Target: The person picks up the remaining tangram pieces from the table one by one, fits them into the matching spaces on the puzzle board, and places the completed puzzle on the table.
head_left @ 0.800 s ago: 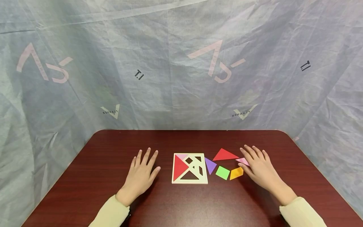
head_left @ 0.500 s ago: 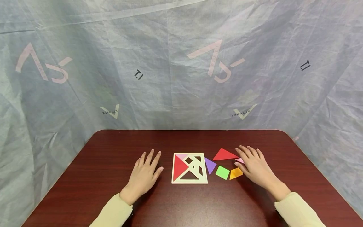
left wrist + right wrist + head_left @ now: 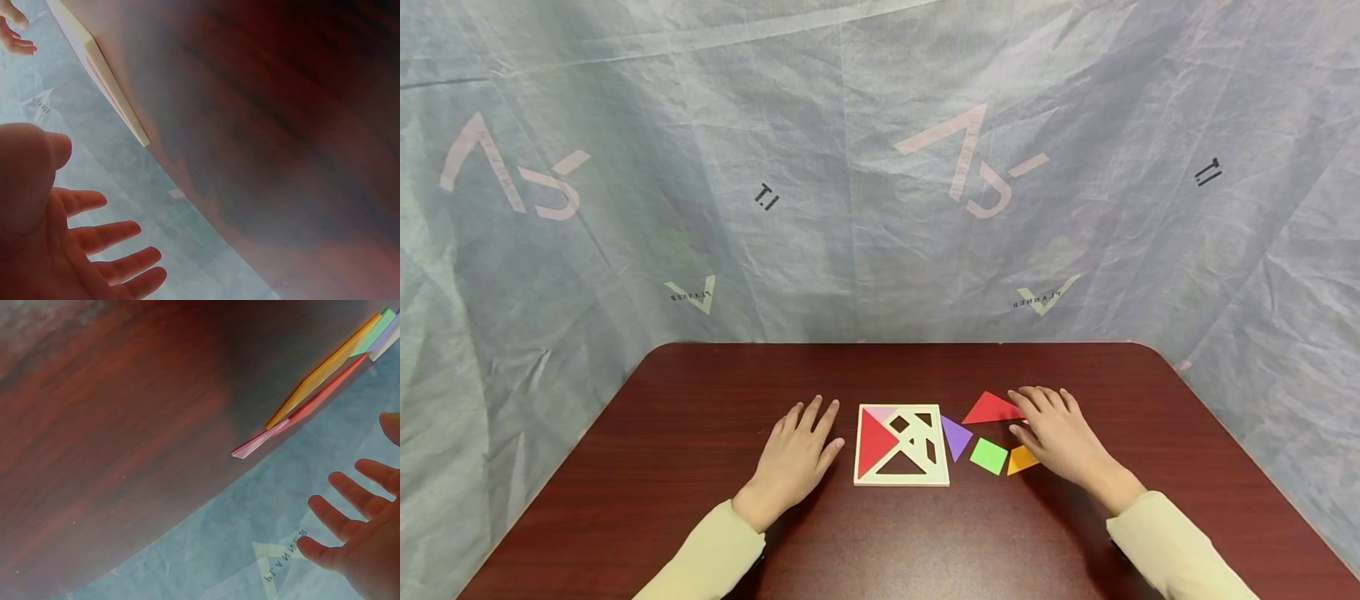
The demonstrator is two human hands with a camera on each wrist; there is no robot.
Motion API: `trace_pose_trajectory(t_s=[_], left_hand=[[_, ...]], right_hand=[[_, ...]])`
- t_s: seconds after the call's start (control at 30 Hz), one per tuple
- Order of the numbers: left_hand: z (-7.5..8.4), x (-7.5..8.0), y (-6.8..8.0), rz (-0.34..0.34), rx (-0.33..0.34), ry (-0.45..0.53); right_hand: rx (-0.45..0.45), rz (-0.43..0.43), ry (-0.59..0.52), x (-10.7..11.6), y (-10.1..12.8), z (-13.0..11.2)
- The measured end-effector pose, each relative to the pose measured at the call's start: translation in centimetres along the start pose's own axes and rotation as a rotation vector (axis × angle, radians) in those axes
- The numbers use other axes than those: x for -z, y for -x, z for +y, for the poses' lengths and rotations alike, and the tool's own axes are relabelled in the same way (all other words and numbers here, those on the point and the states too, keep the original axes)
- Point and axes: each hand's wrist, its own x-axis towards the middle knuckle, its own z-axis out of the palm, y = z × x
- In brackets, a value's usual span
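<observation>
A white tangram frame (image 3: 901, 481) lies on the dark red table (image 3: 700, 417), with a big red triangle (image 3: 874, 440) and a small pink piece (image 3: 880, 413) set in it. My left hand (image 3: 805, 433) is flat with spread fingers just left of the frame and holds nothing. Right of the frame lie a purple triangle (image 3: 955, 436), a green square (image 3: 988, 456), an orange parallelogram (image 3: 1019, 460) and a loose red triangle (image 3: 989, 409). My right hand (image 3: 1037, 417), fingers straight, covers a loose pink triangle (image 3: 256, 445) and reaches the red triangle's corner.
A crinkled grey sheet (image 3: 880, 208) with printed marks hangs behind the table and around its sides. The table's rounded far corners (image 3: 1142, 348) and its side edges are in view. My cream sleeves (image 3: 1165, 542) come in from the near edge.
Both hands have slid inward. The left hand moved right toward the frame. The right hand moved left, covering the loose pink triangle and part of the orange piece.
</observation>
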Motion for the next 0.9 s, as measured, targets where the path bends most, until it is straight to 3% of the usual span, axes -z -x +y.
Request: trace_pose_trajectory(t_s=[0.33,0.9], left_hand=[[0.6,-0.3,-0.6,-0.062,-0.014,-0.031],[1.6,-1.0,-1.9,-0.049,-0.067,-0.028]], right_hand=[[-0.006,-0.078,0.028,-0.7,-1.2,0.0],[-0.026,-0.179,0.018,-2.3,-3.1,0.2]])
